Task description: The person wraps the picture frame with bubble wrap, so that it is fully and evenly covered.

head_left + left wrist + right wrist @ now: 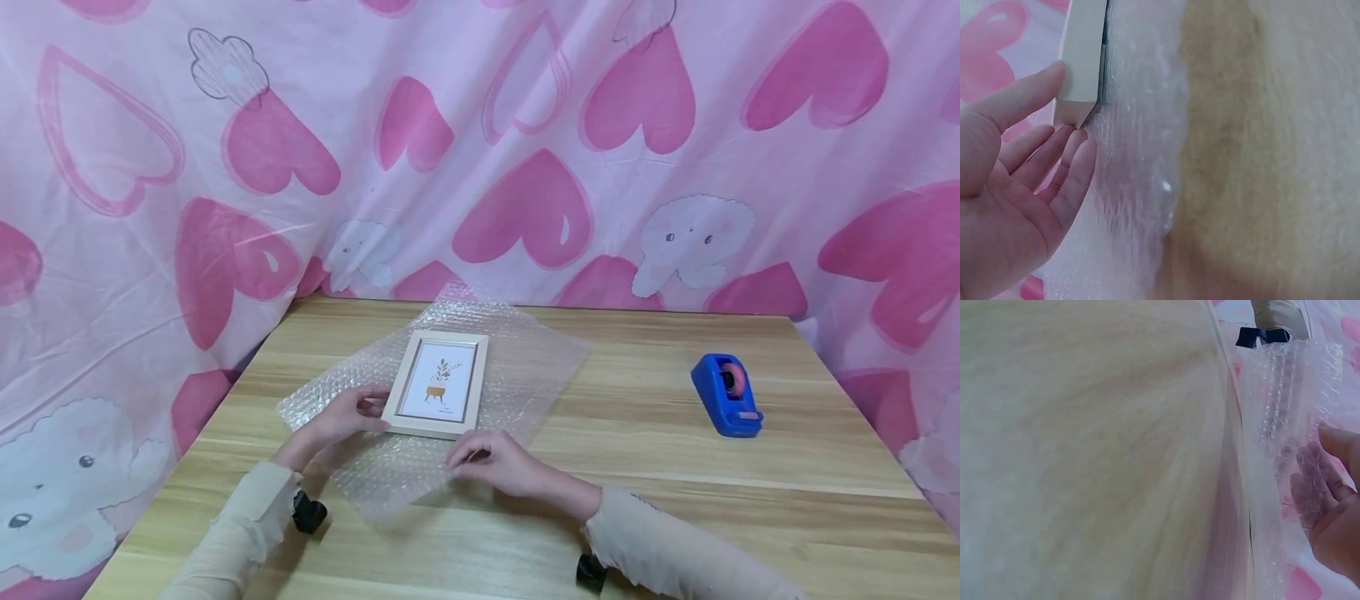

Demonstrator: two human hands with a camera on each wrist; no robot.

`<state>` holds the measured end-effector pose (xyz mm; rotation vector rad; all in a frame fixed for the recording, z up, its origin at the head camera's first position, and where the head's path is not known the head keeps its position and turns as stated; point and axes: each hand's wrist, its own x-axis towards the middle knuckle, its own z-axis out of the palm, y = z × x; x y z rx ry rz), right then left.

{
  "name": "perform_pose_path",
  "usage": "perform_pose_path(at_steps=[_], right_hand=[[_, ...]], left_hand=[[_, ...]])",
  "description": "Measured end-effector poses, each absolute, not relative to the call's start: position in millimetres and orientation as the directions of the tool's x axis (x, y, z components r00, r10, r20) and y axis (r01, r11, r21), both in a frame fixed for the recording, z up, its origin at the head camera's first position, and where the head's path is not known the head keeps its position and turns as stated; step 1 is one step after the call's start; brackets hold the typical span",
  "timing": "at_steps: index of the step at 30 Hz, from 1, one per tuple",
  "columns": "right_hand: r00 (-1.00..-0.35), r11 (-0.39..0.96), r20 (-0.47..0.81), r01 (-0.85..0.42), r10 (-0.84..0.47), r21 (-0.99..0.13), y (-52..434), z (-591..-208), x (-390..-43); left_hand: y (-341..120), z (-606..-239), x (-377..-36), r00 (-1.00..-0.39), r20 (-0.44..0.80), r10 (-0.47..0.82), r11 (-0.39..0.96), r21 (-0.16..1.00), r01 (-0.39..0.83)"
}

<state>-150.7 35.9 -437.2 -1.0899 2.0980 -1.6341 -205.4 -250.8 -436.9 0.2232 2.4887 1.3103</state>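
Picture frame (440,384) lying on bubble wrap (525,367), left hand (347,414) fingers straight at its corner, right hand (497,460) pinching wrap's edge.

Blue tape dispenser (726,394) on wood table (645,467), pink heart-print cloth backdrop (480,150)

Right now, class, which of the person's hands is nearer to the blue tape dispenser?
Right. The right hand rests on the bubble wrap nearer the tape dispenser; the left hand touches the picture frame, farther away.
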Motion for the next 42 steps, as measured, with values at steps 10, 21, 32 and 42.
perform_pose_path(at_steps=[10, 21, 32, 42], right_hand=[[-0.838, 0.124, 0.134, -0.233, -0.530, -0.965, 36, -409, -155], [-0.911, 0.037, 0.193, -0.222, -0.365, -0.974, 32, -444, -190], [-0.976, 0.002, 0.103, -0.106, -0.190, -0.994, 24, -447, -209], [-0.996, 0.003, 0.045, -0.045, -0.081, -0.999, 20, -460, -223]], left_hand=[[-249, -432, -210, -0.939, -0.149, 0.310, 0.580, 0.812, 0.063], [-248, -432, -215, -0.946, -0.088, 0.311, 0.587, 0.801, 0.118], [-253, -427, -222, -0.942, -0.130, 0.310, 0.438, 0.899, 0.020], [-250, -423, -225, -0.938, -0.124, 0.325, 0.555, 0.827, 0.083]])
